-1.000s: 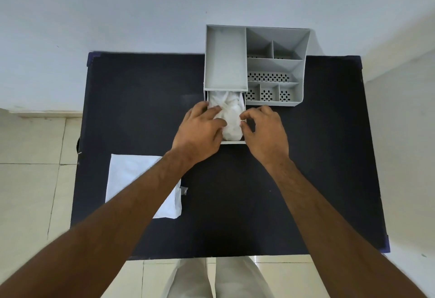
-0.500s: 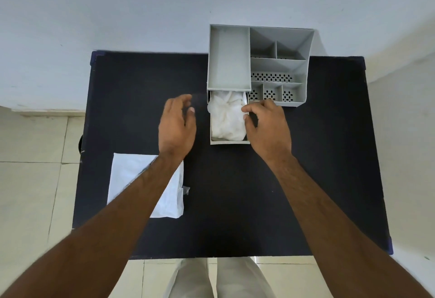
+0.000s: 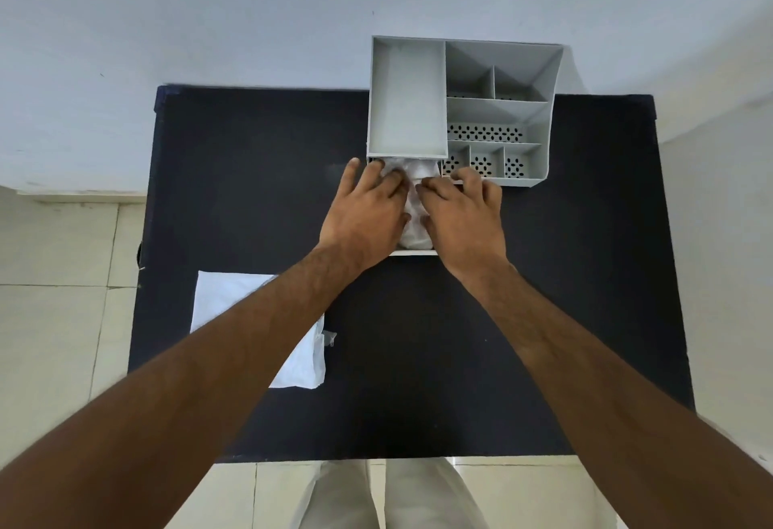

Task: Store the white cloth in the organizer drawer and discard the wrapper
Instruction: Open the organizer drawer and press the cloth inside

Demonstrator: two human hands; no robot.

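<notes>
Both hands lie flat on the white cloth (image 3: 414, 231), which sits bunched inside the pulled-out drawer (image 3: 412, 253) of the grey organizer (image 3: 460, 110) at the far edge of the black table (image 3: 418, 361). The left hand (image 3: 364, 214) has come back: half a second ago it hovered over bare table to the left of the drawer, clear of the cloth, and now it covers the cloth's left part, its fingers (image 3: 376, 177) spread and reaching to where the drawer meets the organizer. The right hand (image 3: 464, 219) has shifted slightly inward, palm down over the cloth's right part, its fingers (image 3: 435, 187) laid forward, almost meeting the left hand's. Neither hand is closed around anything; both lie flat and open on the fabric. Only a strip of cloth shows between them, plus a little at the drawer's back. The drawer's position appears unchanged. The wrapper (image 3: 234, 307) lies where it was, flat on the table's near left part, partly hidden by the left forearm.
</notes>
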